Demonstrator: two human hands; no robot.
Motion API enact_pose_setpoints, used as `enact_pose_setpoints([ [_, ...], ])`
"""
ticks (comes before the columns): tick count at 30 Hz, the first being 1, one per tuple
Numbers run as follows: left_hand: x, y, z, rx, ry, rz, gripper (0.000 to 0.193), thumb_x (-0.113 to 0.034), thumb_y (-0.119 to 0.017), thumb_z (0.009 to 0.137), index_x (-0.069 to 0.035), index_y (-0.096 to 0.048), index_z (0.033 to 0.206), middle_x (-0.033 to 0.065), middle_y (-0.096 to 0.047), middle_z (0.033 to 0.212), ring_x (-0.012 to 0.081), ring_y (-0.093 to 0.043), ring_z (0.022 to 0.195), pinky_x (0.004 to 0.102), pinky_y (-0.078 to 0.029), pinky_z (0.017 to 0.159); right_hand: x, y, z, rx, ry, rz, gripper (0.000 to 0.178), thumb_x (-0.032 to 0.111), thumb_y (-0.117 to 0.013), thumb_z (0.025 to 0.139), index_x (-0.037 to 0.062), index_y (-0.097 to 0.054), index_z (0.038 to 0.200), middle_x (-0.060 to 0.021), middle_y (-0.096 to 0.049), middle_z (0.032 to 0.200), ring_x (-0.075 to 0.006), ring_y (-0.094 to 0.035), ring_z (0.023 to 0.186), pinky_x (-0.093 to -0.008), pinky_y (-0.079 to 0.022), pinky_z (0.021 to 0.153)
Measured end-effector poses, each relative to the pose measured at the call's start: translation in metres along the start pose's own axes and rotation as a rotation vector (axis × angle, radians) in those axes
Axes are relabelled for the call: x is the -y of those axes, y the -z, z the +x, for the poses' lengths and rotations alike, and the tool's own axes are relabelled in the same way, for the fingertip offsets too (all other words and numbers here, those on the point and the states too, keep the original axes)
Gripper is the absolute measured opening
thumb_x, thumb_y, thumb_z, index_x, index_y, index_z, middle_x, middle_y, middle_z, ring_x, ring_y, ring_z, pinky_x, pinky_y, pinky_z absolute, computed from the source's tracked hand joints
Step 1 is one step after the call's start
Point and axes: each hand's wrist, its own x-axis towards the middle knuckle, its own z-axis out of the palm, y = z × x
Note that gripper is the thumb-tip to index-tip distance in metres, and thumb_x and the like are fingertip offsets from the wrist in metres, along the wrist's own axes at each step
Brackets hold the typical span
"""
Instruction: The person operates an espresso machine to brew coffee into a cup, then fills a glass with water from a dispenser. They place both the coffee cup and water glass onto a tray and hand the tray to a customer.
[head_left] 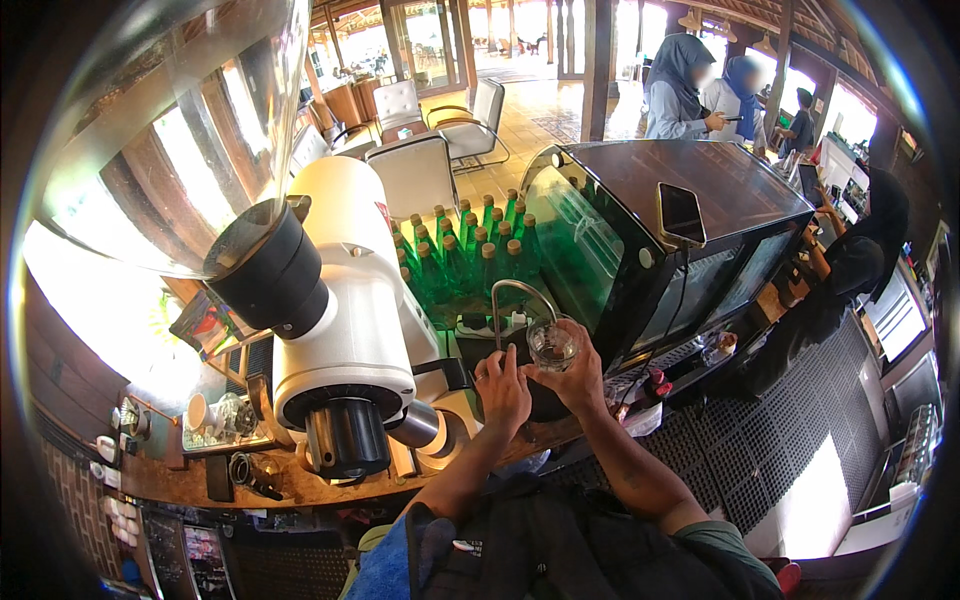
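A curved metal tap (497, 300) rises from the counter in front of me and arches over to the right. My left hand (503, 388) is closed at the foot of the tap, its fingers bent around the lower part; the exact grip is partly hidden. My right hand (578, 372) is wrapped round a clear drinking glass (552, 342), held with its mouth beneath the end of the spout. Whether water runs into the glass is too small to tell.
A large white coffee grinder (345, 290) with a clear hopper stands close on the left. Several green bottles (450, 262) fill the space behind the tap. A dark display case (690, 190) with a phone (681, 213) on top stands right. Other people (680, 90) are farther off.
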Motion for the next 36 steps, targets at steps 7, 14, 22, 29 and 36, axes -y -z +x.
enact_pose_setpoints([
  [7,0.0,0.0008,0.0003,-0.013,-0.013,0.002,0.059,-0.017,-0.068,0.102,-0.009,-0.054,0.158,0.017,-0.049,0.148,0.0457,-0.045,0.136,0.0584,-0.042,0.11,-0.0022,0.0008,0.0,0.012,-0.006,-0.065,0.086,0.022,-0.103,0.066,0.0056,-0.062,0.14,-0.0134,-0.07,0.135,-0.0266,-0.073,0.115,-0.0399,-0.06,0.1],
  [14,-0.0017,0.0022,-0.0001,0.024,0.014,-0.015,0.052,-0.021,-0.066,0.107,-0.007,-0.054,0.155,0.0202,-0.048,0.146,0.0463,-0.046,0.136,0.0614,-0.035,0.115,-0.002,-0.0005,0.0002,0.005,-0.025,-0.031,0.086,0.021,-0.102,0.066,0.0052,-0.062,0.14,-0.0142,-0.069,0.137,-0.0268,-0.073,0.114,-0.0399,-0.059,0.1],
  [22,-0.001,0.0004,0.0003,-0.065,-0.037,-0.014,0.053,-0.018,-0.071,0.102,-0.006,-0.057,0.152,0.0191,-0.052,0.142,0.0444,-0.049,0.133,0.0587,-0.038,0.113,-0.0014,-0.001,-0.0005,0.004,-0.017,-0.011,0.087,0.023,-0.103,0.066,0.0048,-0.062,0.14,-0.0138,-0.07,0.136,-0.0259,-0.073,0.115,-0.0395,-0.059,0.1],
  [29,-0.0033,0.003,0.0004,0.0,0.011,-0.001,0.052,-0.021,-0.068,0.105,-0.007,-0.056,0.154,0.0197,-0.05,0.144,0.0455,-0.047,0.135,0.0593,-0.036,0.115,-0.0016,-0.0003,-0.0008,-0.006,0.007,-0.078,0.086,0.023,-0.104,0.066,0.0053,-0.062,0.139,-0.0133,-0.07,0.135,-0.0264,-0.073,0.115,-0.0396,-0.059,0.1],
  [36,-0.0006,0.001,0.0006,0.022,0.015,-0.004,0.06,-0.017,-0.068,0.102,-0.01,-0.053,0.159,0.0165,-0.049,0.149,0.0453,-0.044,0.138,0.0585,-0.04,0.113,-0.0004,-0.0009,-0.0004,0.007,-0.028,-0.006,0.085,0.019,-0.103,0.066,0.0052,-0.062,0.139,-0.0135,-0.07,0.134,-0.0264,-0.073,0.114,-0.0396,-0.06,0.1],
])
